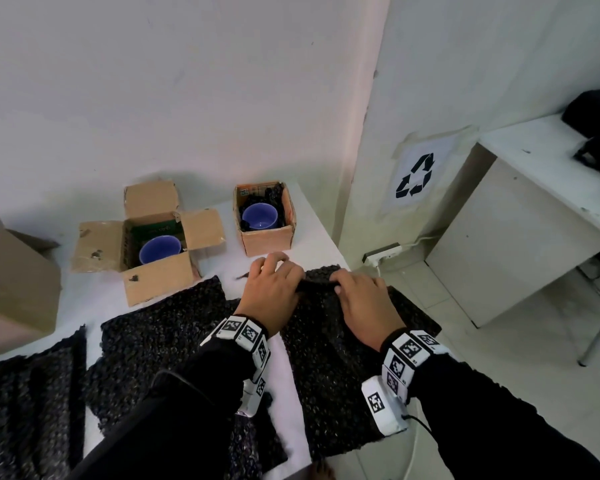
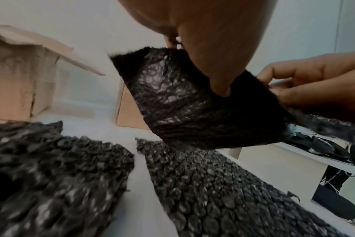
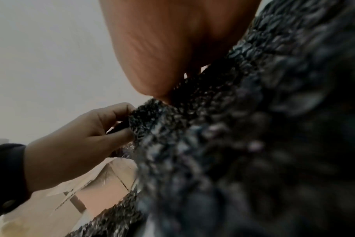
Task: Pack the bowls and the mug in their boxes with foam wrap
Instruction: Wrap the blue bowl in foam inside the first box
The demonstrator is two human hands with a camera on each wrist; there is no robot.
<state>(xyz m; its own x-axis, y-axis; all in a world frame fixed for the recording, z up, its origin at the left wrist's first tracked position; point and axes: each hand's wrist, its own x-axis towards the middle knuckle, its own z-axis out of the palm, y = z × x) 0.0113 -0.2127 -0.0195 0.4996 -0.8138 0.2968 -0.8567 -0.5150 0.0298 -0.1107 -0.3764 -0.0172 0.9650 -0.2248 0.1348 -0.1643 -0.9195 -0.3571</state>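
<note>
Left hand [image 1: 269, 292] and right hand [image 1: 362, 303] pinching bumpy black foam wrap [image 1: 340, 368] far edge, glossy blue bowl [image 1: 160, 249] in open cardboard box [image 1: 156, 282]

Head view: on the bench [image 1: 94, 296], the flapped box [image 1: 153, 251] holding a bowl [image 1: 160, 249] sits centre-left; the smaller box [image 1: 265, 220] with a mug [image 1: 260, 216] stands to its right. Foam wrap sheets [image 1: 160, 327] lie below them across the lower frame. A side table [image 1: 534, 161] occupies the right edge.
</note>
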